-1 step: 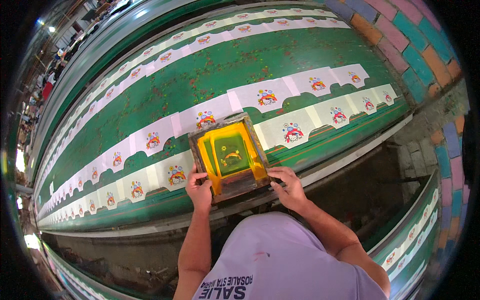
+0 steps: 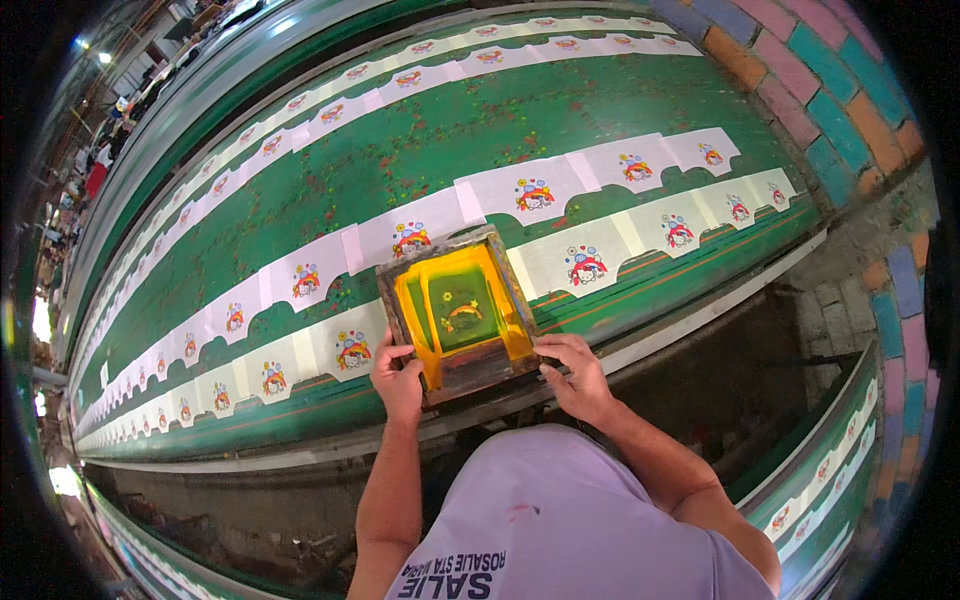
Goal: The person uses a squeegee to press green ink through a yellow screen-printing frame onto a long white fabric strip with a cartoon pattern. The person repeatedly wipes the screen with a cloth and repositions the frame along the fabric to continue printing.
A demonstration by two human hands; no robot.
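A silk-screen printing frame (image 2: 462,310) with dark, worn edges lies tilted over the near row of printed fabric pieces. Yellow ink is smeared along the sides and top of its greenish mesh, where a small flower-and-star pattern shows. My left hand (image 2: 397,378) is closed on the frame's lower left side, thumb on top. At the lower right corner, my right hand (image 2: 575,377) pinches the frame's edge between thumb and fingers. White fabric pieces with a colourful cartoon print (image 2: 586,268) lie on both sides of the frame; whatever is directly beneath it is hidden.
The long green printing table (image 2: 400,150) carries several rows of white printed pieces, with paint specks between them. Its pale near edge (image 2: 700,325) runs in front of me. Another table (image 2: 830,455) stands at lower right, beside a wall of coloured bricks (image 2: 835,60).
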